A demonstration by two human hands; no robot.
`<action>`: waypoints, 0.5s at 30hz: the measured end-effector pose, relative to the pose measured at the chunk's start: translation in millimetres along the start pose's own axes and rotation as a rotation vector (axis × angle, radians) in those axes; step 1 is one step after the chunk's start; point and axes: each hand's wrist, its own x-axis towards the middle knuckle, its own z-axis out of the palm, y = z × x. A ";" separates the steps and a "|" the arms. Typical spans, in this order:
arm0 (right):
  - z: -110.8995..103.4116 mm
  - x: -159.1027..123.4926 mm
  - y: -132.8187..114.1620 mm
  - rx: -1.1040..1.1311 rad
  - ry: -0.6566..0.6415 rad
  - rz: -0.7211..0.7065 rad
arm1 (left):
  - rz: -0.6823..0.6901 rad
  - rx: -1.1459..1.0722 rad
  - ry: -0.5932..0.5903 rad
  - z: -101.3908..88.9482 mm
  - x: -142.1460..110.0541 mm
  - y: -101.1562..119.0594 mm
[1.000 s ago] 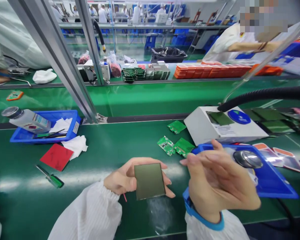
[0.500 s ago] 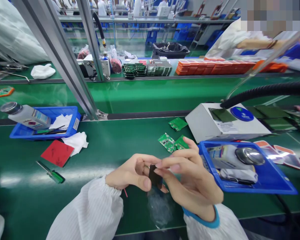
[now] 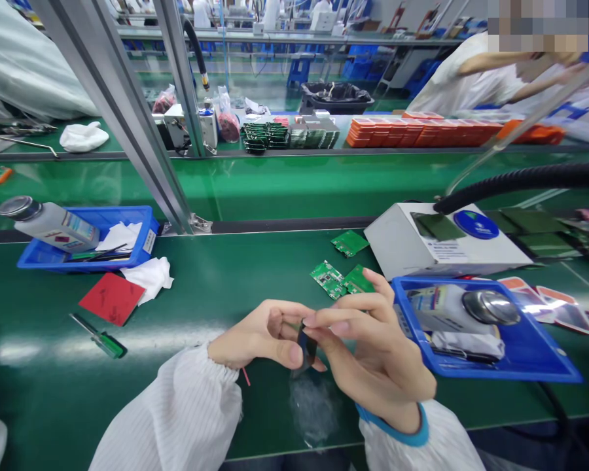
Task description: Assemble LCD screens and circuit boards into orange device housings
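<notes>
Between my two hands is a small dark, flat, shiny piece (image 3: pixel 307 347), seen nearly edge-on; its kind I cannot make out. My right hand (image 3: pixel 373 347) pinches its upper end between thumb and fingertips. My left hand (image 3: pixel 265 337) is curled around the other side, its thumb against the piece and its fingers partly hidden behind. Crumpled clear plastic film (image 3: pixel 314 409) lies below my hands near the table's front edge. Just beyond my right fingers are several green circuit boards (image 3: pixel 328 279) on the green table.
At right stands a blue tray (image 3: pixel 544 356) with a bottle, beside a white box (image 3: pixel 397 242) and a black hose (image 3: pixel 525 180). At left are another blue tray (image 3: pixel 44 261), a red square (image 3: pixel 112 299) and a green-handled screwdriver (image 3: pixel 103 340). A metal post (image 3: pixel 122 124) rises behind.
The dark piece has turned from showing its flat face to nearly edge-on between my fingers. My hands stay almost in place. The co-worker at the upper right has shifted their arms.
</notes>
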 end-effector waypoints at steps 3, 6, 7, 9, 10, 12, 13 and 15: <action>0.1 0.6 -0.1 0.003 -0.007 0.001 | 0.008 0.000 0.001 0.1 -0.1 -0.5; -0.2 0.8 0.3 0.008 -0.013 -0.004 | 0.003 0.001 0.006 -0.3 -0.4 -0.6; -0.4 0.8 0.5 0.008 -0.017 -0.005 | -0.001 0.002 0.006 -0.5 -0.4 -0.4; -0.6 0.8 1.0 0.005 -0.026 -0.004 | -0.004 0.004 0.003 -0.8 -0.1 -0.1; -0.6 1.0 1.3 0.003 -0.027 -0.004 | -0.004 0.006 0.001 -0.8 0.1 -0.1; -0.6 1.3 1.5 0.000 -0.027 -0.003 | 0.002 0.012 -0.002 -0.9 0.5 -0.2; -0.5 1.6 1.5 -0.002 -0.027 -0.002 | 0.006 0.016 0.000 -0.9 0.7 -0.3; -0.4 2.2 1.1 -0.005 -0.028 0.001 | 0.007 0.027 0.007 -0.9 0.8 -0.7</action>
